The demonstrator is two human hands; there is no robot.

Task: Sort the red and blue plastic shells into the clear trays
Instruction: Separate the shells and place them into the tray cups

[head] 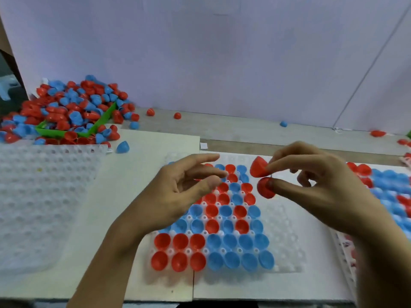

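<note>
A clear dimpled tray (287, 236) lies in front of me, its left part filled with red and blue shells (224, 227) sitting open side up. My right hand (320, 187) hovers over the tray's upper right and pinches two red shells (259, 167), one between the fingers and a second one (264, 187) against the thumb. My left hand (175, 196) floats over the tray's upper left with fingers loosely spread and nothing in it.
A big heap of mixed red and blue shells (66, 110) spills over a green bin (97, 125) at the far left. An empty clear tray (40, 196) lies at left. Another filled tray (389, 187) sits at right. Loose shells (150, 112) dot the back.
</note>
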